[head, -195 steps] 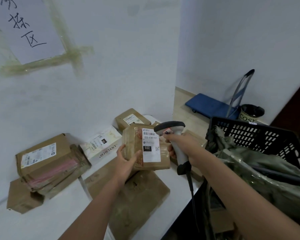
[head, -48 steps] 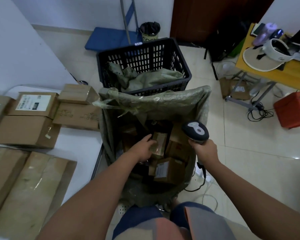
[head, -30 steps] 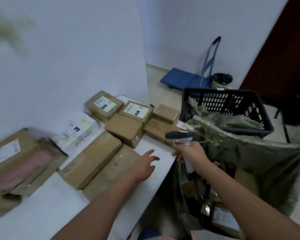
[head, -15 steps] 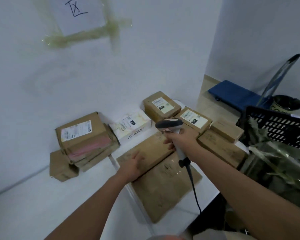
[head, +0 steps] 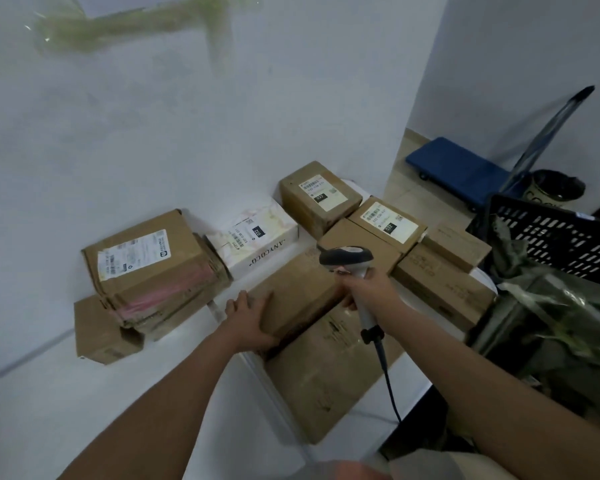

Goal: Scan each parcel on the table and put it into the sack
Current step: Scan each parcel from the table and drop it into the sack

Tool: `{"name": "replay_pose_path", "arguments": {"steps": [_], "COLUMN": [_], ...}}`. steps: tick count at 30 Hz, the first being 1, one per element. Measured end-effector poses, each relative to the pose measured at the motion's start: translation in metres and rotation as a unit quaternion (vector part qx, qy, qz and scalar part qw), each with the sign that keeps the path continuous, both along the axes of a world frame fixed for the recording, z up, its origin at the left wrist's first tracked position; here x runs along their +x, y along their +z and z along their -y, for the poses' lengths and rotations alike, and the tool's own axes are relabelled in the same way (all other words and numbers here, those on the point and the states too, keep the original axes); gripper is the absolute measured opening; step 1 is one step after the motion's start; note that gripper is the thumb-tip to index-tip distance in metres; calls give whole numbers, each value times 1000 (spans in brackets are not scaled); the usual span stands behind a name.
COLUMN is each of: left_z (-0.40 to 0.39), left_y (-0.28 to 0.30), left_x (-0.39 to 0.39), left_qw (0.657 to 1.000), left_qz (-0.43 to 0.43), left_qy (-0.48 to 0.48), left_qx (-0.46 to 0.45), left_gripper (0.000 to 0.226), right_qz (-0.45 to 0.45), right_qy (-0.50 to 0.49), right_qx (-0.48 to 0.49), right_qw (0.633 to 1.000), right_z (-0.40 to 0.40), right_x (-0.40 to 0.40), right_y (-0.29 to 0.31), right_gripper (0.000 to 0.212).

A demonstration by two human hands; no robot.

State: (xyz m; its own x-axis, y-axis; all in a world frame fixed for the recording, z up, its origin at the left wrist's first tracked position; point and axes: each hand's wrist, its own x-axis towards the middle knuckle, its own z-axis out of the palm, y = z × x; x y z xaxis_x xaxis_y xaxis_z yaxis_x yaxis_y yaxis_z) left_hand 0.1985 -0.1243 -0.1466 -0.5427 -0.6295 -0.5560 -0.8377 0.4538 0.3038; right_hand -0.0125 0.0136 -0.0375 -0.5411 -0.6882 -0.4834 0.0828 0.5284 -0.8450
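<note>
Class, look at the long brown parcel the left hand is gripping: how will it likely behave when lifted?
The long brown parcel looks flat-sided and crisp-edged, so probably stiff. Gripped by the left hand at one end only, its far end may sag or swing. Its plain cardboard surface probably isn't slippery.

The long brown cardboard parcel [head: 293, 299] hides its far end behind the right hand [head: 366, 289] and the grey handheld scanner [head: 346, 258]; no label shows on its upper face. Just right of that parcel, the olive-green woven sack [head: 548, 327] is cut by the picture's edge, its inside unseen. Far above the parcel, the taped paper sign [head: 146, 8] is cropped and blurred. Labels on the boxes beyond are too small to read.
</note>
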Motion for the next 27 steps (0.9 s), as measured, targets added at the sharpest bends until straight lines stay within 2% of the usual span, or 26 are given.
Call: {"name": "replay_pose_path", "arguments": {"steps": [4, 6, 8, 10, 12, 14, 15, 18, 20, 22, 24, 27], "left_z": [31, 35, 36, 34, 28, 18, 12, -2, -6, -3, 3, 8], "left_y": [12, 19, 21, 21, 18, 13, 10, 2, 6, 6, 11, 22], "left_x": [18, 25, 30, 30, 26, 19, 15, 4, 0, 1, 6, 17], "left_qw": [992, 979, 973, 978, 984, 979, 981, 992, 991, 993, 988, 932], "left_qz": [-37, -66, -105, -149, -153, -154, -131, 13, 32, -13, -86, -229], "left_qy": [14, 43, 85, 106, 83, 48, 35, 19, 30, 67, 128, 242], "left_qx": [120, 186, 189, 104, -38, -125, -139, -127, -124, -101, -28, 141], "left_gripper": [122, 106, 78, 59, 54, 51, 56, 91, 101, 104, 109, 123], "right_qz": [1, 6, 11, 14, 20, 19, 17, 20, 29, 34, 37, 50], "right_qy": [-32, -33, -29, -26, -28, -31, -32, -34, -34, -38, -49, -68], "right_qx": [-20, -18, -3, 6, 3, 2, 2, -2, -8, -12, -12, -20], "right_qw": [999, 999, 1000, 1000, 999, 999, 999, 999, 999, 999, 998, 996], "right_z": [-5, -6, -6, -6, -5, -5, -5, -4, -7, -12, -16, -18], "right_x": [-3, -1, 4, 7, 8, 7, 7, 5, 4, 4, 6, 7], "right_y": [-12, -17, -20, -24, -26, -26, -26, -24, -22, -22, -24, -26], "right_gripper": [15, 13, 14, 22, 25, 27, 28, 28, 27, 27, 27, 27]}}
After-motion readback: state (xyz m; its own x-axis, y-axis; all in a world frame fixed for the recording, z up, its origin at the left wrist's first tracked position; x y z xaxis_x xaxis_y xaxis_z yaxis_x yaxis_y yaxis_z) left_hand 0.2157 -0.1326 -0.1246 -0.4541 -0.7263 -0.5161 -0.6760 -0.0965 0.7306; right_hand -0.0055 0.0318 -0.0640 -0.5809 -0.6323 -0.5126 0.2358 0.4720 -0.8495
